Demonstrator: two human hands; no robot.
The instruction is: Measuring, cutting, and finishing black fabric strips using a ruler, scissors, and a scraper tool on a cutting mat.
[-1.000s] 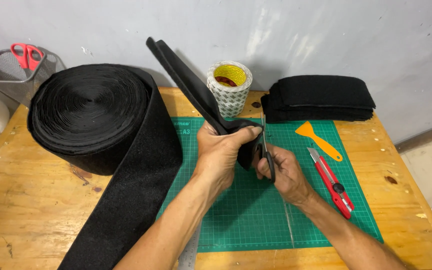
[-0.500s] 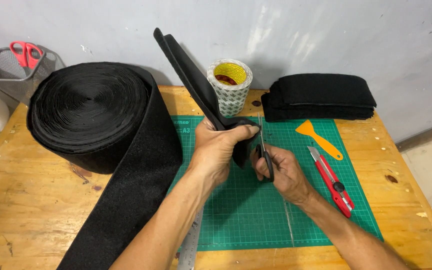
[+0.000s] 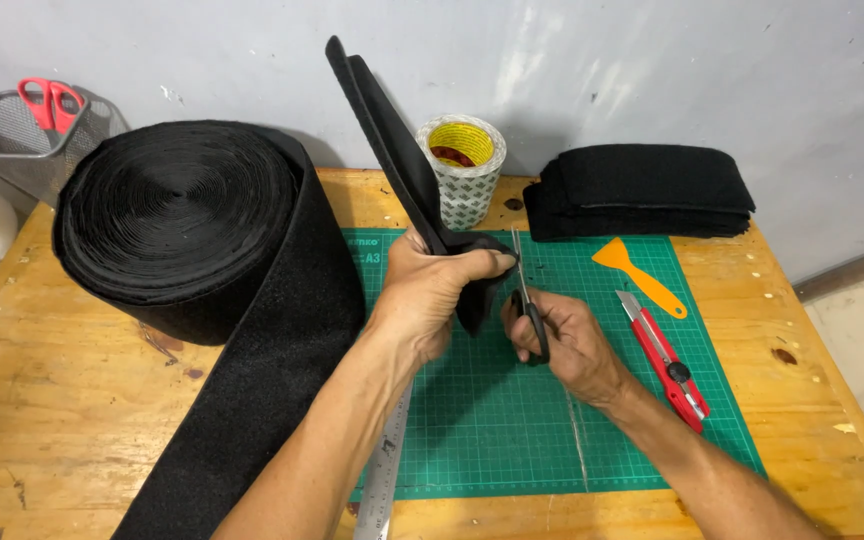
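Observation:
My left hand grips a folded strip of black felt that stands up and leans toward the back left. Its lower end bunches under my fingers above the green cutting mat. My right hand holds black-handled scissors, blades pointing up and away, right beside the felt's lower edge.
A big roll of black felt lies at left, its loose end trailing toward me. A tape roll, a stack of black felt pieces, an orange scraper, a red utility knife and a steel ruler lie around. A mesh basket holds red scissors.
The upright felt strip has shifted slightly rightward, and my left hand has re-gripped its lower end. The scissors stay beside the felt's edge.

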